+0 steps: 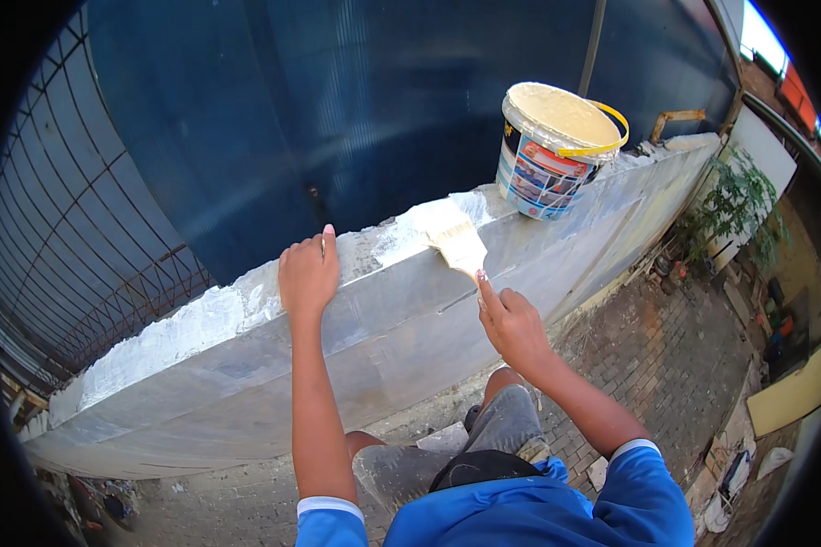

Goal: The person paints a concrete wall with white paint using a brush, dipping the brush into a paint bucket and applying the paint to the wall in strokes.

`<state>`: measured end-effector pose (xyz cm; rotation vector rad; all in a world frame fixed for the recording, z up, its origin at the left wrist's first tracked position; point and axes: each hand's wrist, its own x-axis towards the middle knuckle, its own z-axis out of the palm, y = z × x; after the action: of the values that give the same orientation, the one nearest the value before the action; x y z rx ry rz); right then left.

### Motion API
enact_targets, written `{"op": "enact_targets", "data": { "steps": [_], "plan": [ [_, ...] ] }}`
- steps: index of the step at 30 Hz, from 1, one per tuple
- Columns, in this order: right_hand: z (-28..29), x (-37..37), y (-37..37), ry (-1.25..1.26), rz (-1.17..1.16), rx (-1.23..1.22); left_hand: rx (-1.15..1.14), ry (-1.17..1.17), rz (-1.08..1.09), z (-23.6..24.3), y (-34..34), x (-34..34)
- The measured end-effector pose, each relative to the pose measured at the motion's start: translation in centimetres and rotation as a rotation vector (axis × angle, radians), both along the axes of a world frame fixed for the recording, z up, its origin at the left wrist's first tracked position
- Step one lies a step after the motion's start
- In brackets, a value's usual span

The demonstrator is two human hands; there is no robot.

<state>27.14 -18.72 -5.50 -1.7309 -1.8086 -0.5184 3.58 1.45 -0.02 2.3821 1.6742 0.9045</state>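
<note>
My right hand [514, 326] grips the handle of a wide flat paintbrush [460, 244]. Its bristles, coated in white paint, touch the top of a grey concrete wall [365, 314]. Fresh white paint [420, 225] covers the patch around the bristles, and another painted stretch [164, 351] runs along the top to the left. On the bare strip between them rests my left hand [308, 275], fingers laid over the top edge and thumb out, holding nothing. Just right of the brush a paint bucket [549, 178] stands on the wall top, filled with cream-white paint, its yellow handle [616, 128] lowered to one side.
Dark blue sheeting [383, 100] rises behind the wall, with a rusty metal grille [64, 201] at the left. Below lies a brick-paved floor [648, 365]. At the right are a leafy plant [741, 205], a yellowish board [792, 390] and scattered debris.
</note>
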Motion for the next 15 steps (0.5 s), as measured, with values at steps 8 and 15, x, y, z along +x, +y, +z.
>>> {"op": "enact_targets", "data": {
  "steps": [8,15],
  "plan": [
    [0.1,1.1,-2.3,0.039,0.045,0.029,-0.001,0.025,-0.014,-0.3,0.2,-0.1],
    [1.3,2.3,-3.9,0.164,0.08,0.067,-0.006,0.029,-0.006,-0.1,0.1,-0.3]
  ]
}}
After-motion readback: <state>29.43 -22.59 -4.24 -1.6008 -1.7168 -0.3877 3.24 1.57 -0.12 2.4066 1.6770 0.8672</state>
